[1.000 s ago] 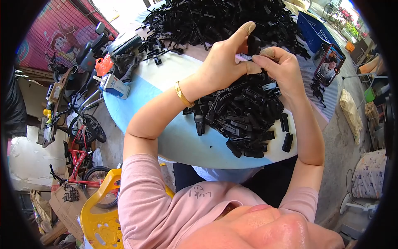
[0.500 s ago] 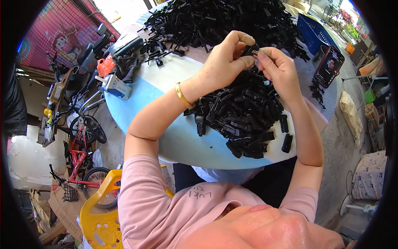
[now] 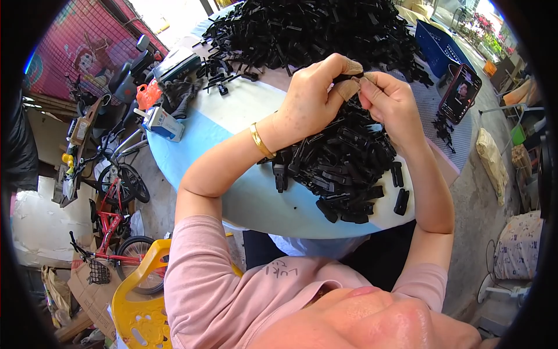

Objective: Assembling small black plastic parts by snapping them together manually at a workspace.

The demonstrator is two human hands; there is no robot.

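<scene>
Between my two hands, above the table, is a small black plastic part (image 3: 347,77), mostly covered by my fingers. My left hand (image 3: 317,93), with tape on its thumb and finger, is closed around it. The fingertips of my right hand (image 3: 388,99) pinch together against its right end; whether they grip this part or another small piece is hidden. Below my hands lies a near pile of black plastic parts (image 3: 325,166), with a few loose ones at its right side. A much larger heap of black parts (image 3: 308,35) covers the far side of the table.
The round table (image 3: 232,198) has a pale blue and white top. A blue basket (image 3: 436,43) and a propped phone (image 3: 460,93) stand at the right. On the left are a small carton (image 3: 164,124) and dark gloves (image 3: 180,93). A yellow chair (image 3: 131,299) is at lower left.
Both hands have come slightly nearer to me, lower over the near pile. My left hand has turned a little, and the black part is now more covered by its fingers.
</scene>
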